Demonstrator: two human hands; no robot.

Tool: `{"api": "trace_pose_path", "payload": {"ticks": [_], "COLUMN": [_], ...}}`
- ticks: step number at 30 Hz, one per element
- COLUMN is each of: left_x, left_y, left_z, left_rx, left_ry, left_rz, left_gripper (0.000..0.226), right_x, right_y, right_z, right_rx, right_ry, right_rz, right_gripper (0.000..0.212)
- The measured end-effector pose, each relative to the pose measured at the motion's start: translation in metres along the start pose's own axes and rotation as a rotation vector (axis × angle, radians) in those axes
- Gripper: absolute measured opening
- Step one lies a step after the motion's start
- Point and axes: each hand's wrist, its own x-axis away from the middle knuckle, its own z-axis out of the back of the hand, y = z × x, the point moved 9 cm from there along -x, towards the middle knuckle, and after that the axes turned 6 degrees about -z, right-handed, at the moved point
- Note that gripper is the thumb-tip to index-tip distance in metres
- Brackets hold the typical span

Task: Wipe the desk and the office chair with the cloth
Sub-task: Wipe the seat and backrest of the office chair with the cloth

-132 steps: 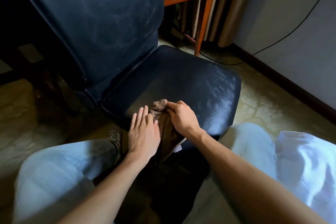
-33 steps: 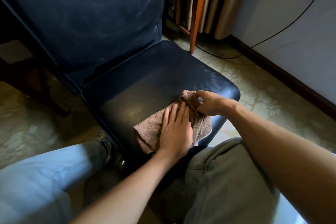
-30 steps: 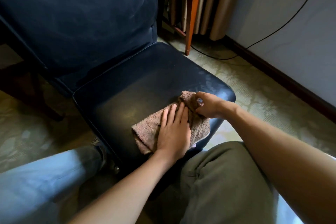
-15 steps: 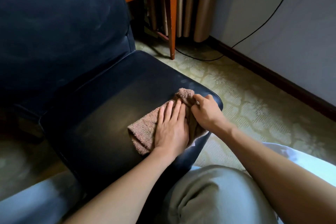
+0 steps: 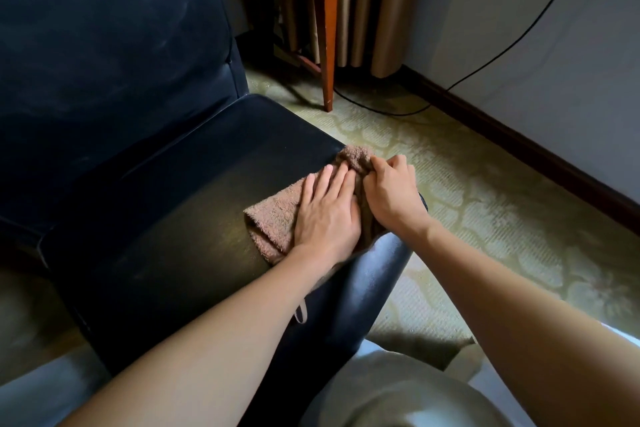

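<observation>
Cloth (image 5: 272,220), brown terry, is bunched at its far end in the curled fingers of the right hand (image 5: 393,196). The left hand (image 5: 327,217) presses flat on it, fingers straight. The cloth lies at the right-hand edge of the black chair seat (image 5: 166,218). Beyond the seat are a wooden desk leg (image 5: 327,31) and patterned carpet (image 5: 485,204).

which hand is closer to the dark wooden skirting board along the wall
Right. The right hand grips the brown terry cloth at the black leather chair seat's edge facing the skirting board; the left hand presses it flat further inboard.
</observation>
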Motion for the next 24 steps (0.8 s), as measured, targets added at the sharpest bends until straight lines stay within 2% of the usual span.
{"api": "trace_pose_path", "payload": {"ticks": [5, 10, 16, 19, 24], "left_x": [-0.035, -0.054, -0.045, -0.039, -0.024], "left_y": [-0.010, -0.007, 0.004, 0.011, 0.021], "left_z": [-0.004, -0.013, -0.016, -0.015, -0.017], "left_rx": [0.031, 0.009, -0.023, 0.006, 0.075], "left_ry": [-0.053, -0.061, -0.021, -0.019, -0.015], "left_rz": [-0.019, -0.064, -0.111, -0.135, -0.151], "left_gripper": [0.068, 0.069, 0.069, 0.067, 0.066], "right_x": [-0.032, -0.045, -0.035, -0.020, 0.001], "right_y": [0.001, 0.012, 0.028, 0.023, 0.020], "right_z": [0.001, 0.005, -0.001, 0.006, 0.010], "right_rx": [0.032, 0.031, 0.095, 0.157, 0.296], "right_ry": [-0.015, -0.018, 0.016, 0.073, 0.026], "right_rz": [-0.014, -0.052, -0.008, 0.074, 0.113], "right_gripper": [0.012, 0.024, 0.022, 0.022, 0.027]}}
